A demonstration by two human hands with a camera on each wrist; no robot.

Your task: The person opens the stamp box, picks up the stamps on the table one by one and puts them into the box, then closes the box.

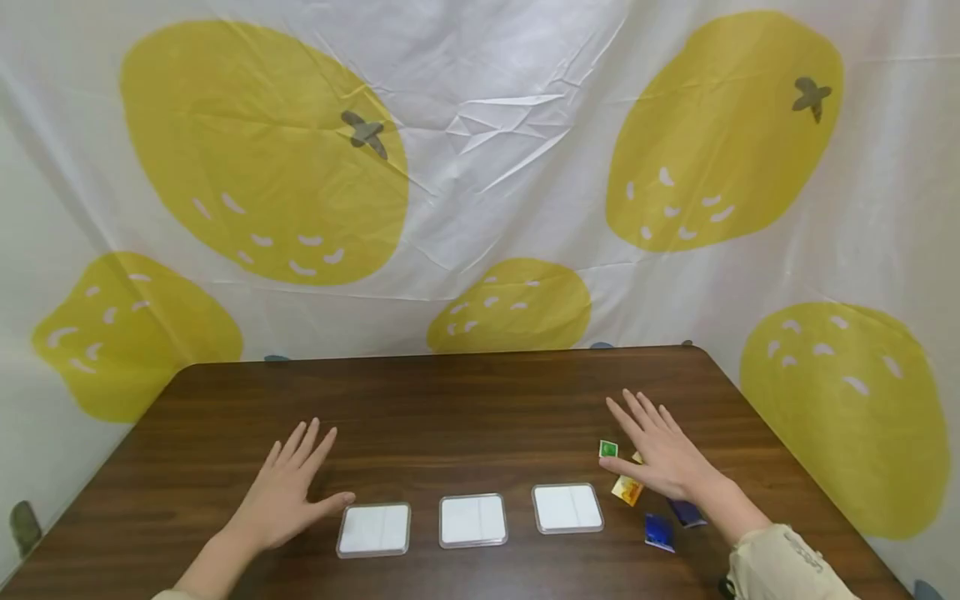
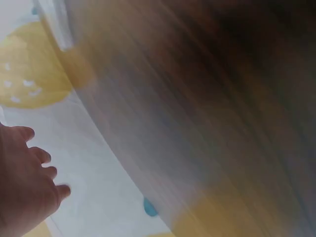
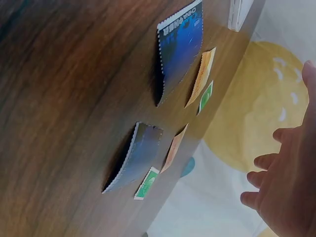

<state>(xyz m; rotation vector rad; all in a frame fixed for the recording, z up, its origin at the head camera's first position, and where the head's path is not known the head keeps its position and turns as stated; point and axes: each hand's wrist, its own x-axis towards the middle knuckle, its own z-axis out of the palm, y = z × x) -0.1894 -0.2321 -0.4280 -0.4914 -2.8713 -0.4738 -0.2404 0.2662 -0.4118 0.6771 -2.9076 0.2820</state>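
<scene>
My left hand (image 1: pixel 281 492) hovers with spread fingers at the left, its thumb tip by the corner of the left clear case (image 1: pixel 375 530). My right hand (image 1: pixel 667 454), fingers also spread and holding nothing, is above a group of postage stamps at the right. A green stamp (image 1: pixel 608 450), an orange stamp (image 1: pixel 627 490) and a blue stamp (image 1: pixel 659 532) show around it; the hand and wrist partly cover others. The right wrist view shows a big blue stamp (image 3: pixel 181 47), a darker blue stamp (image 3: pixel 133 158) and a second green stamp (image 3: pixel 146 183), some curling up from the wood.
The middle clear case (image 1: pixel 472 521) and the right clear case (image 1: pixel 567 508), both with white inside, continue the row on the brown wooden table (image 1: pixel 450 417). Behind the table's far edge hangs a white curtain (image 1: pixel 510 167) printed with yellow lemons.
</scene>
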